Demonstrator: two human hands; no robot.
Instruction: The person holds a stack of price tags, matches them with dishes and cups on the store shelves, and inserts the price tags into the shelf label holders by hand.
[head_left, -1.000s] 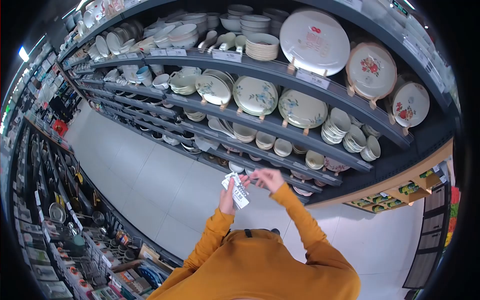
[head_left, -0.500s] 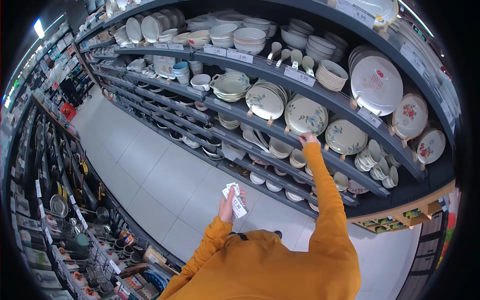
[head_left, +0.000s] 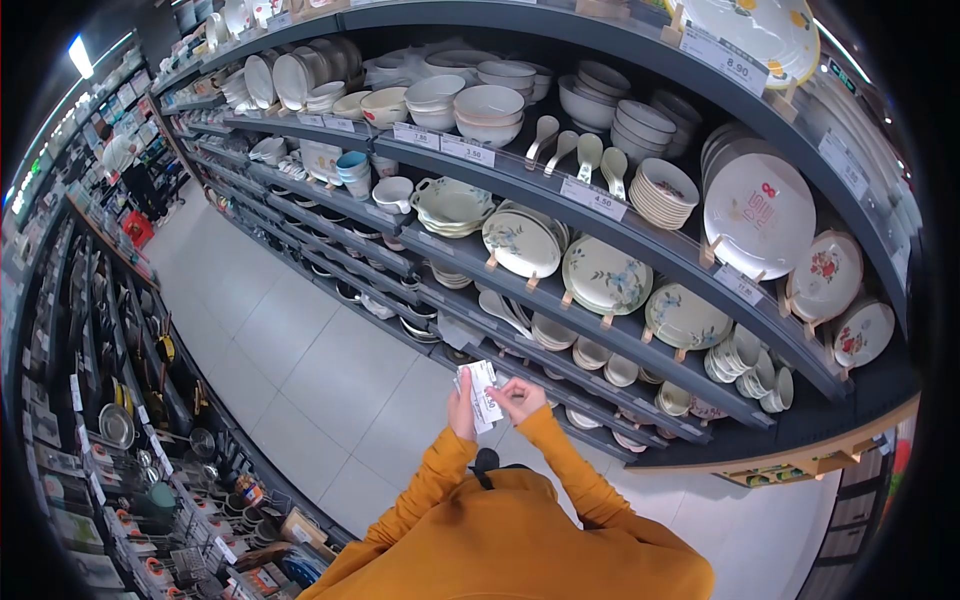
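Note:
My left hand (head_left: 460,412) is closed around a small stack of white price tags (head_left: 481,385), held in front of my chest above the floor. My right hand (head_left: 523,400) meets the stack from the right, its thumb and finger pinched at the edge of a tag. Printed digits show on the top tag, partly covered by those fingertips. Beyond my hands, flower-patterned plates (head_left: 607,275) stand on wooden holders along a grey shelf (head_left: 540,278).
Bowls (head_left: 488,112), white spoons (head_left: 588,155) and a large white plate (head_left: 760,215) fill the upper shelves. Kitchen tools (head_left: 160,495) hang on the rack at left. Grey floor tiles (head_left: 310,375) run between the racks. Another person (head_left: 125,160) stands far down the aisle.
My right hand has come down from the shelf edge below the flowered plates to the price tags. My left hand still holds the stack, now raised slightly.

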